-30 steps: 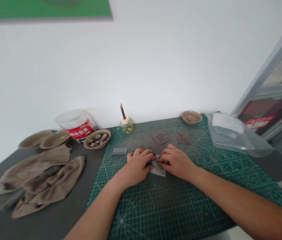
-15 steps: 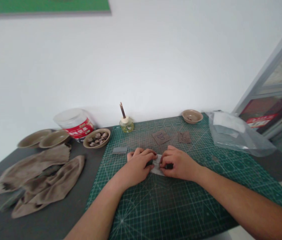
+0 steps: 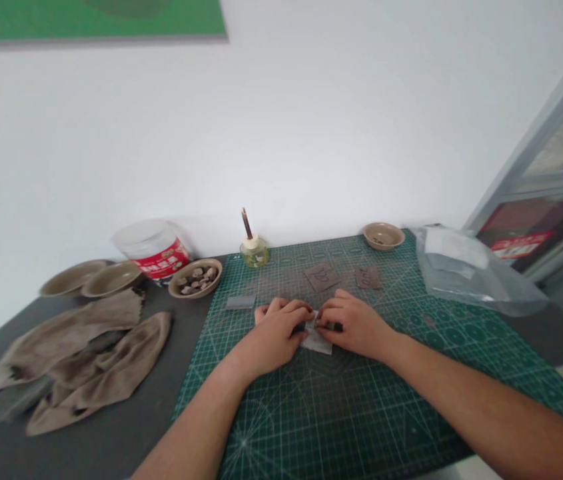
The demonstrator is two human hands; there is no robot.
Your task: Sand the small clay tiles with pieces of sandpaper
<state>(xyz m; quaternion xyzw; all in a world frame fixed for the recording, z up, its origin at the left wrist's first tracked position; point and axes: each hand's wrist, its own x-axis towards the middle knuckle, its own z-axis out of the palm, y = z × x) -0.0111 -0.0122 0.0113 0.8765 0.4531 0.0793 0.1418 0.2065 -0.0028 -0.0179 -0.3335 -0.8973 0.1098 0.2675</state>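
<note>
And it's a single view, this one, worn on the person's head, looking forward and down over the green cutting mat (image 3: 281,407)! The forearms (image 3: 461,387) run in from the bottom edge, nearest of all to the lens, and out at their ends the left hand (image 3: 274,330) and right hand (image 3: 356,323) sit below centre. Up goes the look: white wall (image 3: 311,120) across the top half, green panel (image 3: 91,20) cropped top left. Wide, too, from cloths (image 3: 126,367) at left to the slanting cabinet frame (image 3: 526,157) at right!
</note>
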